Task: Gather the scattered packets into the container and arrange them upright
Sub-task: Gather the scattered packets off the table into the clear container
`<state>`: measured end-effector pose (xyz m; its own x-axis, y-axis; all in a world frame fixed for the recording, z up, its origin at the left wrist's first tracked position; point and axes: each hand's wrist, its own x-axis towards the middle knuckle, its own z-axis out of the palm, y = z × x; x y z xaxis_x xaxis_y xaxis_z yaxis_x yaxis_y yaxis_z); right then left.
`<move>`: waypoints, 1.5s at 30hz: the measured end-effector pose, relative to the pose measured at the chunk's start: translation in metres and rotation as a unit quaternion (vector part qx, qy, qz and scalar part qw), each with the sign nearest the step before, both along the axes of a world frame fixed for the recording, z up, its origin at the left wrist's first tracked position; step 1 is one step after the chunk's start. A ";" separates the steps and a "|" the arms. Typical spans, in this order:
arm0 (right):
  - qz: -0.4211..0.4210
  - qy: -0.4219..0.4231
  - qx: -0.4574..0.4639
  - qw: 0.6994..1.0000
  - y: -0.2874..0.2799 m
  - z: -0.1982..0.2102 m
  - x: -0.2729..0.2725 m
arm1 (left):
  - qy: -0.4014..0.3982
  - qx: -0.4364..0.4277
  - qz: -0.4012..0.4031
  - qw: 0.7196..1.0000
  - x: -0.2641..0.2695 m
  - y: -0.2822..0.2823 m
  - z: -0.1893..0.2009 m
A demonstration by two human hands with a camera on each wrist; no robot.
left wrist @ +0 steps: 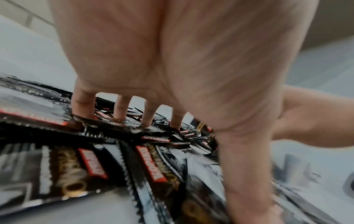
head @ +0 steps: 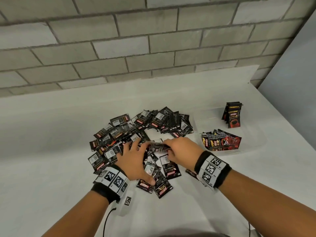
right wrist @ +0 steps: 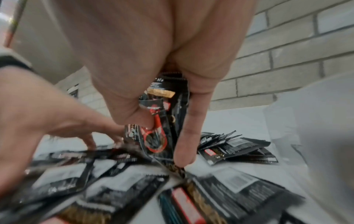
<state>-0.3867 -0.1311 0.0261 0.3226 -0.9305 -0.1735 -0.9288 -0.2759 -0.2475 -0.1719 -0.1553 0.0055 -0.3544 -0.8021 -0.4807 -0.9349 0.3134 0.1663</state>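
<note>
fingers [right wrist: 182,141] and thumb of the right hand [head: 179,148] pinch a small bundle of packets [right wrist: 162,115], held on edge over the pile. left hand [head: 132,161] lies spread wide, fingertips [left wrist: 84,106] pressing flat packets, thumb at 5 o'clock touching another. scattered packets [head: 142,132] fan out from 8 to 1 o'clock around both hands, overlapping, with bare white table [head: 51,134] all round. clear container [head: 256,134] sits at 3 o'clock, well apart from the pile; upright packets [head: 232,115] stand at its far end, slumped packets [head: 220,141] at its near end. glossy black foil, saw-tooth edges, red labels. grey brick wall [head: 119,40] behind.
</note>
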 end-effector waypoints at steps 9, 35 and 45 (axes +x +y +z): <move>-0.220 -0.263 -0.115 0.932 0.016 0.072 -0.077 | 0.008 -0.054 0.037 0.998 0.000 -0.007 -0.003; -0.207 -0.184 -0.064 0.959 0.011 0.060 -0.090 | 0.141 -0.022 -0.018 0.990 -0.006 -0.010 -0.006; -0.023 0.056 0.134 0.989 0.027 -0.018 0.015 | 0.184 -0.011 -0.004 0.983 -0.017 -0.006 0.008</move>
